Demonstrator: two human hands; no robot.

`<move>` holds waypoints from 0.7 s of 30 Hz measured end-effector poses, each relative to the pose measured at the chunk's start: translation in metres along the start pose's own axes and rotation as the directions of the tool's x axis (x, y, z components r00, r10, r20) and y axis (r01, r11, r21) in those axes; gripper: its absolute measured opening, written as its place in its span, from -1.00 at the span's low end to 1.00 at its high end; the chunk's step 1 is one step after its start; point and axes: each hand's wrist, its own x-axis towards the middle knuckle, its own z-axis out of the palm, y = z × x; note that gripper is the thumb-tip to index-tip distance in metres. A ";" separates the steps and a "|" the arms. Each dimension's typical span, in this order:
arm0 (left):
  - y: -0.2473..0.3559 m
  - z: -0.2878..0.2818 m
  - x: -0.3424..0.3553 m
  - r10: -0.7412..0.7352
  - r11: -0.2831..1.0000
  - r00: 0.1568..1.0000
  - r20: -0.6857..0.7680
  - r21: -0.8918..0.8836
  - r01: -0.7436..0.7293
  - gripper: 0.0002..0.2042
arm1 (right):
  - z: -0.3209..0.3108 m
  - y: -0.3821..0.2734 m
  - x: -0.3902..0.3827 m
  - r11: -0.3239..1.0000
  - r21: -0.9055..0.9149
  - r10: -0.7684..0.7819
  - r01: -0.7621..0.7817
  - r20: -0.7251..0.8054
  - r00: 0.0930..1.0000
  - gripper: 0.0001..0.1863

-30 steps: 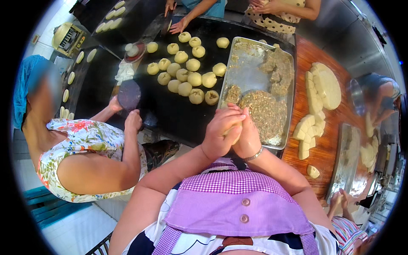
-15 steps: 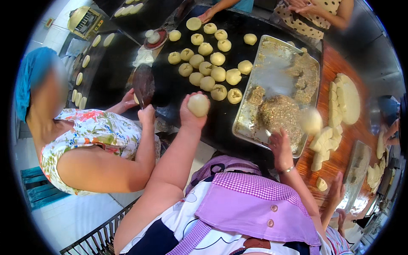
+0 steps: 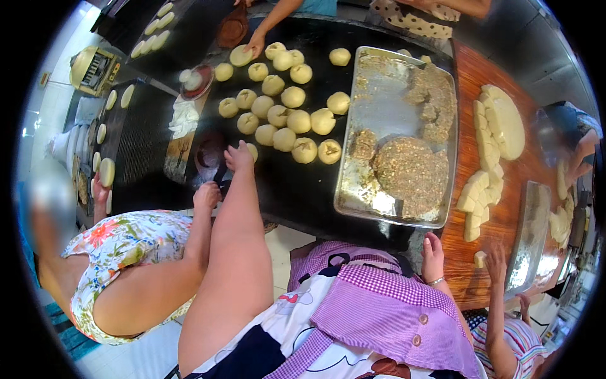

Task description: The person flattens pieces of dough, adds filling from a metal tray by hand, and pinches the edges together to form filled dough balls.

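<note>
My left hand [image 3: 240, 158] reaches to the left side of the black worktop, its fingers closed around a pale dough ball [image 3: 253, 151] that is partly hidden. Several filled dough balls [image 3: 278, 115] with pinched tops sit in loose rows just beyond it. By the near right corner of the metal tray [image 3: 404, 222], my right hand [image 3: 433, 256] is raised with its fingers stretched up and nothing visible in it. A big mound of speckled brown filling [image 3: 411, 170] lies in the tray, with more smeared at its far right.
At left, a co-worker in a flowered top holds a dark paddle [image 3: 208, 155] close to my left hand. Another person's hand [image 3: 255, 44] presses a flat dough round [image 3: 240, 55]. Cut dough pieces [image 3: 483, 192] lie on the wooden table [image 3: 464, 271], where a co-worker's hand [image 3: 495, 260] moves.
My left hand has moved left and down to the worktop with its dough ball. My right hand has drawn back from the filling. The blurred dough ball near the tray's right edge is gone.
</note>
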 end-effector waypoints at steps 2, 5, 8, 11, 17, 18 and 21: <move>0.026 -0.026 -0.032 0.341 0.880 0.922 -0.182 -0.284 -0.381 -0.61 | -0.006 0.007 0.000 0.996 -0.023 -0.092 0.091 -0.059 0.994 -0.72; 0.061 -0.052 -0.101 0.576 0.541 0.816 -0.034 -0.733 -0.413 -0.71 | -0.008 -0.002 0.000 0.985 0.131 -0.101 0.115 -0.108 0.989 -0.84; 0.095 -0.070 -0.195 0.568 0.569 0.788 0.238 -0.805 -0.167 -0.62 | -0.007 -0.024 0.007 0.998 0.070 0.008 -0.003 -0.073 0.997 -0.60; 0.126 -0.095 -0.276 0.670 0.516 0.605 0.430 -0.856 0.036 -0.53 | 0.010 -0.061 0.013 0.880 0.446 0.188 -0.163 -0.012 0.982 -0.44; 0.189 -0.124 -0.438 0.954 -0.156 -0.289 0.074 -0.703 -0.694 -0.56 | 0.038 -0.097 0.055 0.098 0.848 -0.298 -0.521 0.524 0.798 -0.43; 0.198 -0.114 -0.435 0.944 -0.139 -0.285 0.164 -0.588 -0.797 -0.51 | 0.026 -0.103 0.052 0.054 0.834 -0.306 -0.548 0.537 0.787 -0.38; 0.186 -0.063 -0.389 0.963 0.079 -0.013 0.268 -0.329 -0.941 -0.45 | -0.023 -0.089 0.043 0.091 0.837 -0.268 -0.539 0.542 0.797 -0.24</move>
